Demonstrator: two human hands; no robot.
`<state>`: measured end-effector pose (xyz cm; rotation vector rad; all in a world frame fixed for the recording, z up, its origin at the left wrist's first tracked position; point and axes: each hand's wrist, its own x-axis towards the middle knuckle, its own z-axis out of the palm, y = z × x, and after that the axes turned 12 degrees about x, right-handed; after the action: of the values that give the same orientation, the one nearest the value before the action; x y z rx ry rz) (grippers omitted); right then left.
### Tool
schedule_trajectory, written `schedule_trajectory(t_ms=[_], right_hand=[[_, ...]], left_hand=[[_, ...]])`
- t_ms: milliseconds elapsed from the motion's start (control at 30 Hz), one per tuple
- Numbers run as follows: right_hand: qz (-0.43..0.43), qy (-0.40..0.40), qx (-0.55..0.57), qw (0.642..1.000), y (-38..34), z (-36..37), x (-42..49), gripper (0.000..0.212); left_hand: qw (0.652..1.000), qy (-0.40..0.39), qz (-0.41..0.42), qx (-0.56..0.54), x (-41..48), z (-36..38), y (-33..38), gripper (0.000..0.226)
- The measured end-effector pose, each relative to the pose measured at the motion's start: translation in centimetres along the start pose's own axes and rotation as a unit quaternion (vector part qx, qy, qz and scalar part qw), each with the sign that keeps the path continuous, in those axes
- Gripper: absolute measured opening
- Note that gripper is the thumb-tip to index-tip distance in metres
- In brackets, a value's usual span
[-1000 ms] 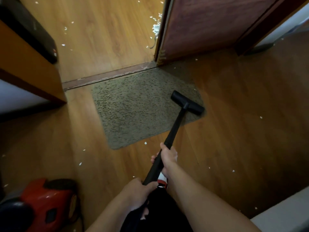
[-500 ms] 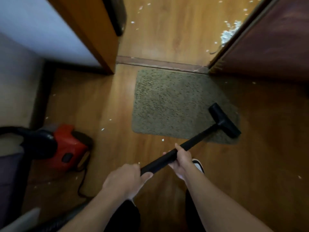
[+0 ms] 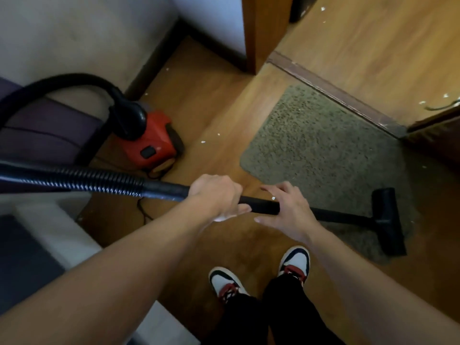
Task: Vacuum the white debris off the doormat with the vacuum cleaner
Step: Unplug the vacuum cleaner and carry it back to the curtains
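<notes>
The grey-green doormat (image 3: 323, 150) lies on the wood floor in front of the threshold. The black floor nozzle (image 3: 388, 220) sits on the mat's near right corner, at the end of the black wand (image 3: 261, 206). My left hand (image 3: 216, 197) grips the wand just past the ribbed hose (image 3: 87, 180). My right hand (image 3: 288, 212) lies over the wand further along, fingers spread and straight. A few white flecks (image 3: 202, 141) lie on the floor left of the mat. The red vacuum body (image 3: 149, 143) stands at the left by the wall.
The door frame post (image 3: 256, 33) and the threshold strip (image 3: 336, 93) border the mat, with the dark door (image 3: 435, 138) at the right. More white debris (image 3: 445, 95) lies beyond the threshold. My shoes (image 3: 296, 262) stand near the mat. A power cord (image 3: 143, 210) trails on the floor.
The view has swung left, bringing the red vacuum body and hose into fuller sight. My right hand's fingers have uncurled from the wand. The nozzle stays at the mat's right side.
</notes>
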<state>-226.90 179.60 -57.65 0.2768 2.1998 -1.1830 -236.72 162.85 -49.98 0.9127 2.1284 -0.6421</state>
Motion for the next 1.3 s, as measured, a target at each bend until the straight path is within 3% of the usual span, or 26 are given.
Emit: schedule_trajectory(t_ms=[67,133,267,367,600,767,867,1000,1133,1300], right_hand=[[-0.054,-0.041,0.022,0.997,-1.6,0.8,1.8,0.059],[-0.087,-0.084,0.062,0.991,-2.4,1.9,3.3,0.024],[-0.129,-0.049,0.094,0.986,-1.4,3.2,5.1,0.021],[-0.144,-0.007,0.133,0.981,-0.9,3.0,6.2,0.023],[-0.166,0.112,0.155,0.967,-0.3,1.8,9.8,0.024],[-0.187,0.19,0.155,0.951,-0.3,-0.3,12.9,0.015],[-0.199,0.225,0.171,0.938,0.0,-0.9,14.8,0.026],[-0.193,0.234,0.173,0.937,-0.3,-0.7,16.7,0.035],[-0.2,0.22,0.187,0.936,0.0,-0.3,18.4,0.016],[-0.19,0.244,0.205,0.929,-0.4,-0.6,19.4,0.023]], left_hand=[[0.999,0.046,-0.003,0.014,-0.3,0.6,-0.1,0.045],[0.994,0.11,-0.015,0.017,-0.6,1.4,-0.2,0.045],[0.95,0.303,-0.016,-0.072,-2.9,4.2,-0.6,0.047],[0.904,0.379,0.02,-0.196,-5.2,7.2,-0.3,0.048],[0.9,0.264,-0.153,-0.31,-1.1,16.1,-1.1,0.057],[0.883,0.285,-0.217,-0.304,4.5,20.2,-4.4,0.069],[0.866,0.304,-0.25,-0.308,7.3,21.8,-6.3,0.072],[0.876,0.306,-0.26,-0.266,9.2,22.8,-9.6,0.077],[0.872,0.285,-0.305,-0.257,10.5,24.9,-12.2,0.075],[0.86,0.222,-0.363,-0.282,12.2,27.5,-13.1,0.079]])
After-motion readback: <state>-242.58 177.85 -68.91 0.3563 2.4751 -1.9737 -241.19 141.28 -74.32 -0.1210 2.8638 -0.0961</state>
